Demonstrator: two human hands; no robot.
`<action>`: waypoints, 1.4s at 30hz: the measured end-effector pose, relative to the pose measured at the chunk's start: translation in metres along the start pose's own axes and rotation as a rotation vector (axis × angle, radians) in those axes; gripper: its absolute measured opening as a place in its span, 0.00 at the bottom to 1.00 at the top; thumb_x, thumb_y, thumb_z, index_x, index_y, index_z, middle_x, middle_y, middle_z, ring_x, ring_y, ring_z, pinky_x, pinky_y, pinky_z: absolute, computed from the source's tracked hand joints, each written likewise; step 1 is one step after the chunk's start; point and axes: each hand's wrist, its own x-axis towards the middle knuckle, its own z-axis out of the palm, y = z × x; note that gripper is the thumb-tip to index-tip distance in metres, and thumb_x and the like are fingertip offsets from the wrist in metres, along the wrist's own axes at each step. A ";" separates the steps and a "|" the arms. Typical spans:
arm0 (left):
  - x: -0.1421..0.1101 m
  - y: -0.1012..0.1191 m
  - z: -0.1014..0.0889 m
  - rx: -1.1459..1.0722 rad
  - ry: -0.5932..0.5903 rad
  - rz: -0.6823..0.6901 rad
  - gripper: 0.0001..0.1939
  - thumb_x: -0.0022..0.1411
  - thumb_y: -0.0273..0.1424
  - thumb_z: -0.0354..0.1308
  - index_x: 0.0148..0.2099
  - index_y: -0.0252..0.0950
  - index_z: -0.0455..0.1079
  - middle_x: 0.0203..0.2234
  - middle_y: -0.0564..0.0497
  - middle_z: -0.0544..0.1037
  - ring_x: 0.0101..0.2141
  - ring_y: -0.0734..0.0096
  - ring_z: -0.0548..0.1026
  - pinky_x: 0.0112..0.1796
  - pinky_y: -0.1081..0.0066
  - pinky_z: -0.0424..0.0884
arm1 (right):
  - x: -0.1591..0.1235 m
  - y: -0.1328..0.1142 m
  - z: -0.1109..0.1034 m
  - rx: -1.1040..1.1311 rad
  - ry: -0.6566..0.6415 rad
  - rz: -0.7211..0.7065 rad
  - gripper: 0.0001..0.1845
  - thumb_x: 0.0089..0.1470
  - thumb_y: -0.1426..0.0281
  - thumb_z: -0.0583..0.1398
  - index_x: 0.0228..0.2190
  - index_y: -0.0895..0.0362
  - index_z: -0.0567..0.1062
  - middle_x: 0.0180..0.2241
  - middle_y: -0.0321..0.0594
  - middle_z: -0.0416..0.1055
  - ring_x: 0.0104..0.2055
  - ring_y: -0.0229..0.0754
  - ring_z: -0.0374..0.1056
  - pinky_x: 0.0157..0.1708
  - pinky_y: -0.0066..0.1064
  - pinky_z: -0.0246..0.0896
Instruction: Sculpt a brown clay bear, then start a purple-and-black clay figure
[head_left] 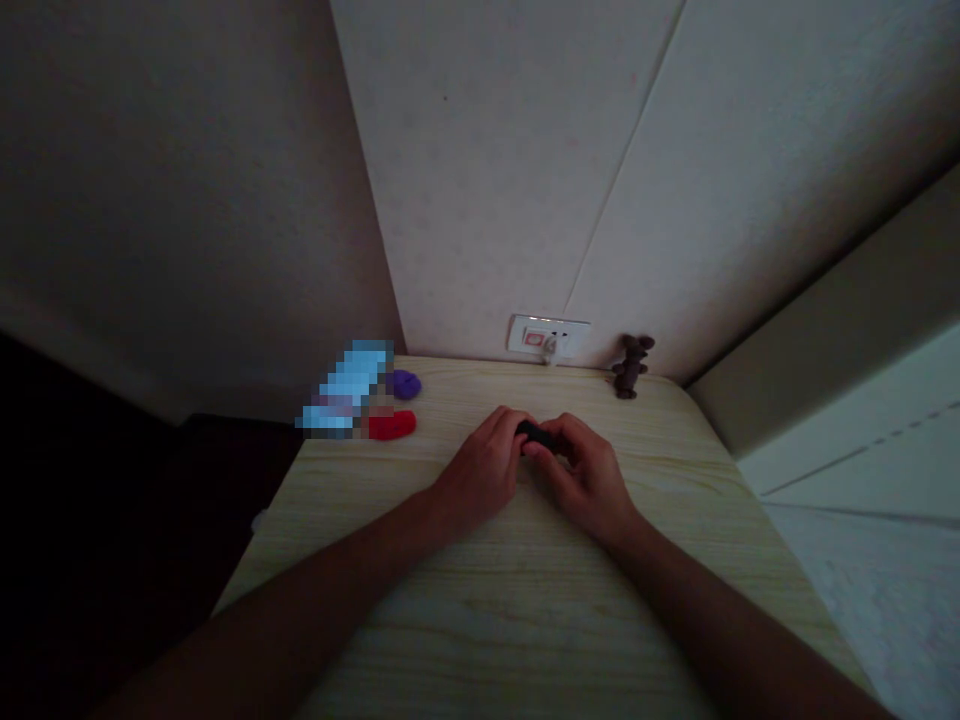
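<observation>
Dim light falls on the pale wall (480,190) behind your light wood-grain tabletop (480,630), and a white wall socket (555,337) with a plug sits just above the far edge.

From the head view, you have both hands together over the middle of the tabletop, toward its far side. Between them is a dark, bar-like black piece (535,434), perhaps of modelling clay. Your left hand (484,465) closes its fingers about the left end, although its thumb is not clear to me. Your right hand (589,475) pinches the right end between thumb and curled fingers.

As I judge it, your work on this piece is under way: it has already a narrow form, but you have not released it. How much shaping is left, I cannot tell. Its long axis goes mostly from left to right, with the right end slightly nearer to you. Both tips are covered by your fingers, so I cannot say which end is the front.

At the far left, a red piece (394,425) and a purple lump (406,385) lie beside a pixelated rectangular object (349,385). At the far right is a brown animal-like figure (631,368), near the wall and well apart from your hands.
</observation>
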 end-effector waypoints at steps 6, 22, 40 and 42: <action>0.002 0.001 -0.001 -0.042 0.051 -0.093 0.09 0.73 0.27 0.47 0.44 0.37 0.69 0.37 0.46 0.78 0.39 0.61 0.76 0.44 0.63 0.71 | 0.002 -0.002 0.000 0.065 -0.008 0.043 0.10 0.66 0.61 0.62 0.38 0.54 0.78 0.34 0.40 0.73 0.36 0.43 0.70 0.34 0.33 0.66; 0.003 -0.010 0.001 -0.420 0.156 -0.312 0.10 0.70 0.37 0.54 0.42 0.36 0.72 0.33 0.49 0.78 0.37 0.63 0.76 0.40 0.66 0.71 | 0.009 0.012 0.009 0.377 0.037 0.194 0.20 0.59 0.49 0.65 0.38 0.53 0.78 0.30 0.38 0.79 0.29 0.43 0.75 0.32 0.34 0.75; 0.001 -0.014 0.002 -0.600 0.046 -0.315 0.16 0.63 0.33 0.66 0.52 0.35 0.72 0.43 0.46 0.81 0.43 0.61 0.81 0.44 0.65 0.77 | 0.012 0.013 0.007 0.472 0.047 0.225 0.21 0.55 0.50 0.69 0.40 0.53 0.77 0.31 0.37 0.78 0.28 0.41 0.75 0.31 0.33 0.75; 0.002 -0.012 0.001 -0.594 0.052 -0.325 0.13 0.63 0.32 0.65 0.49 0.35 0.72 0.40 0.47 0.81 0.40 0.64 0.81 0.42 0.67 0.76 | 0.012 0.013 0.007 0.468 0.032 0.208 0.21 0.53 0.52 0.71 0.38 0.53 0.77 0.31 0.36 0.79 0.31 0.42 0.76 0.34 0.34 0.76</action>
